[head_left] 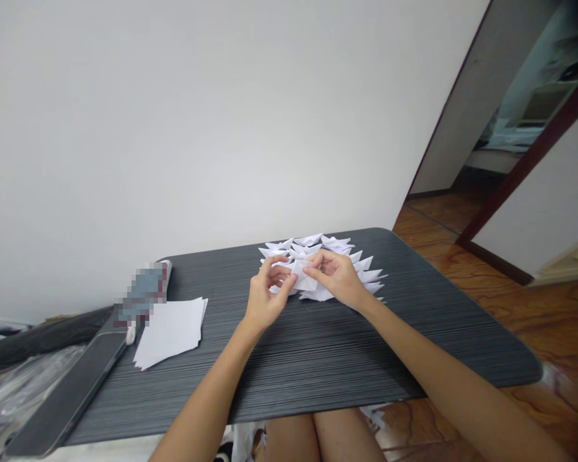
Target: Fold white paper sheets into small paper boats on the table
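Between my two hands is a small piece of folded white paper (304,276), held above the dark table. My left hand (268,286) pinches its left edge between thumb and fingers, the other fingers curled. On the opposite side, my right hand (336,274) grips the upper right part with thumb and forefinger. Just beyond and around the hands sit several folded paper boats (308,240) in rows, partly hidden by my fingers and the held paper.
A stack of white paper sheets (171,330) lies on the left of the dark ridged table (318,359). Behind it a phone-like device (142,295), blurred out, leans at the table's left edge. A white wall (221,128) rises behind; wooden floor (525,308) shows at right.
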A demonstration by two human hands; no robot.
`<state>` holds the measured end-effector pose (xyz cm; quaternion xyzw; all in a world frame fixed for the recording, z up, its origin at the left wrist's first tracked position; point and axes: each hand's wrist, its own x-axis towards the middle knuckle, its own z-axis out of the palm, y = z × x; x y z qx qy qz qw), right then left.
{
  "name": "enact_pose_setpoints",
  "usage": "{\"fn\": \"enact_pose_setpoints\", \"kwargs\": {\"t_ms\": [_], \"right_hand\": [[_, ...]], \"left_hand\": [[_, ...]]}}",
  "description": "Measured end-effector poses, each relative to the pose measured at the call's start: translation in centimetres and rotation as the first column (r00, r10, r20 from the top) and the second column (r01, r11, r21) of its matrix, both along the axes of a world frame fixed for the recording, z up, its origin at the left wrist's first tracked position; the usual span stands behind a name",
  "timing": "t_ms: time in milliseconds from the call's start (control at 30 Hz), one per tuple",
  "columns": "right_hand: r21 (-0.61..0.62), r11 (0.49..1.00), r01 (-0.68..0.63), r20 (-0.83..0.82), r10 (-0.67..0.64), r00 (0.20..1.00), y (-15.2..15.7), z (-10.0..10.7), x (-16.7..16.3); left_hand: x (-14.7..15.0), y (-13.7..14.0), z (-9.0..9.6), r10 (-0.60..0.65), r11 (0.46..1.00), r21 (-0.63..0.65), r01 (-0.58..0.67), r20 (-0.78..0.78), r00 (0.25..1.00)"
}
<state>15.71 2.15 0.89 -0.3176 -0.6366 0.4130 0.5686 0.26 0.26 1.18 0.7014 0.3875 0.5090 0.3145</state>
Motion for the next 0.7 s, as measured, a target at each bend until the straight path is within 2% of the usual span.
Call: {"fn": "enact_pose_setpoints", "kwargs": {"t_ms": [133,233,500,700], "right_hand": [[0.058,0.997,0.046,0.173,-0.056,0.983,-0.01,-0.29,0.17],[0.092,0.994,0.059,0.284,-0.083,0.955,-0.12,-0.41,0.27],[0.097,0.995,0.036,0.314,-0.065,0.947,-0.22,-0.4,0.4],[0.132,0.991,0.035,0.365,-0.081,0.927,-0.26,-0.05,0.74]], "left_hand": [[-0.19,0.01,0.24,0.078,0.986,0.155,-0.06,-0.118,0.99],[-0.19,-0.09,0.16,0.113,0.972,0.221,-0.082,-0.13,0.985],[0.11,-0.11,-0.39,0.049,0.99,0.138,-0.034,-0.107,0.993],[0.06,0.06,-0.14,0.039,0.998,0.051,-0.038,-0.022,0.999]]}}
